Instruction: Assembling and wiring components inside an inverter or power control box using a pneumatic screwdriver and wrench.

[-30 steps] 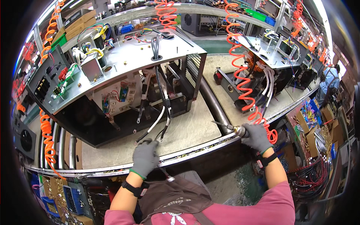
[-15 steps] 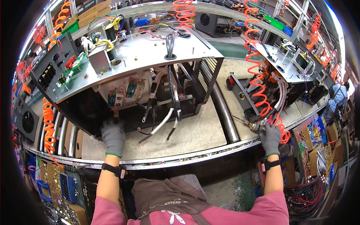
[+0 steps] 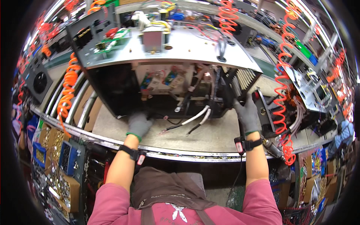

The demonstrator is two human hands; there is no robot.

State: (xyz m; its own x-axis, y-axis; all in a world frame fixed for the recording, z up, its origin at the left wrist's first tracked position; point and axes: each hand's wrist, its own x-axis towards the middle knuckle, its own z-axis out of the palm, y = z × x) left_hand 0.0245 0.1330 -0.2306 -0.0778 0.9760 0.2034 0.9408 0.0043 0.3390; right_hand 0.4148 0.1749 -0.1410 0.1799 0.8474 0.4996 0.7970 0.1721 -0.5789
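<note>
A large black metal machine chassis (image 3: 123, 90) stands in front of me, with a bright metal top plate (image 3: 195, 47) and wiring and circuit boards inside. My left hand (image 3: 140, 123), in a grey glove, is at the chassis's lower front edge; its fingers are blurred. At the right front corner, my right hand (image 3: 247, 116), also gloved, takes hold with thumb and fingers apart around the corner. Thick cables with white sleeves (image 3: 197, 116) hang out of the front between my hands. Right of my right hand lies a metal air screwdriver (image 3: 273, 148) by a coiled red hose (image 3: 288, 150).
A second, partly built chassis (image 3: 311, 93) stands on the right. Metal rollers (image 3: 87, 110) run along the left of the bench. An orange coiled hose (image 3: 67, 90) hangs there. Bins of small fasteners (image 3: 67, 157) sit below on the left, and more parts boxes (image 3: 311, 165) on the right.
My right hand has let go of the air screwdriver and moved left to the chassis corner. My left hand stays at the lower front edge. The view has turned left, and the chassis looks more square-on.
</note>
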